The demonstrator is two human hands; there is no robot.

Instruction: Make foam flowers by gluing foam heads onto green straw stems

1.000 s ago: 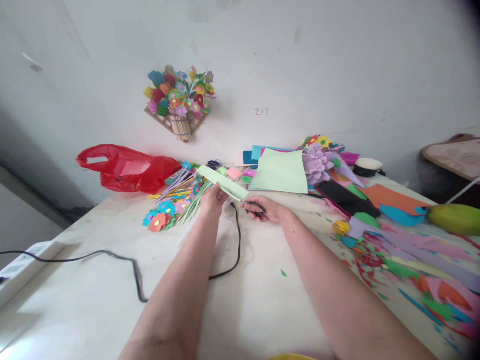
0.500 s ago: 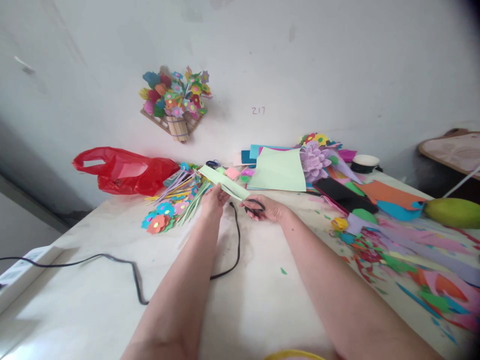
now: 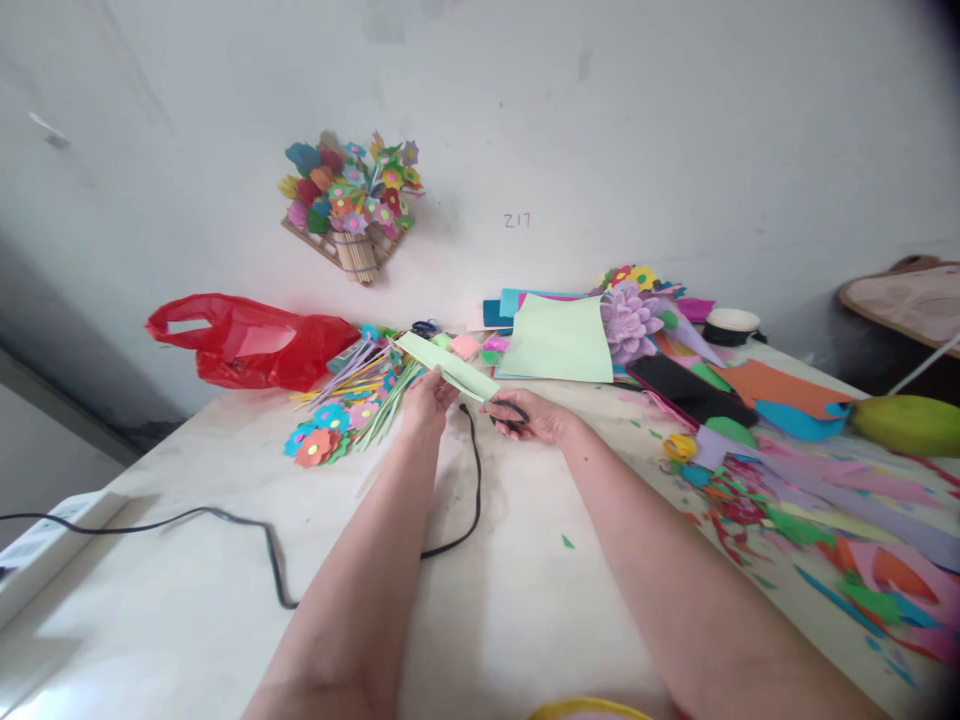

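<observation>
Pale green strip (image 3: 450,366): it lies left of the large pale green sheet (image 3: 559,340) and a little nearer the person, held above the table (image 3: 517,600). Farther left of that sheet are the red bag (image 3: 262,345), then the foam flowers (image 3: 322,435) and the thin green stems (image 3: 386,405). The left hand (image 3: 426,402), also left of the sheet and nearer, pinches the strip's near edge around mid-length, so it is the nearer of the 2 hands to the strip's middle. From that hand, the strip extends both ways: far and left, and near and right. Its long axis slants, with 1 end pointing away toward the left and the other pointing at the right hand (image 3: 534,415). Just in front of the sheet, the right hand holds black-handled scissors (image 3: 511,408), with the strip lying to its left and slightly beyond. Whether the blades touch the strip, I cannot tell. Right of the sheet are 1 purple flower (image 3: 631,322) beside it and 1 dark phone (image 3: 690,392) farther on.
</observation>
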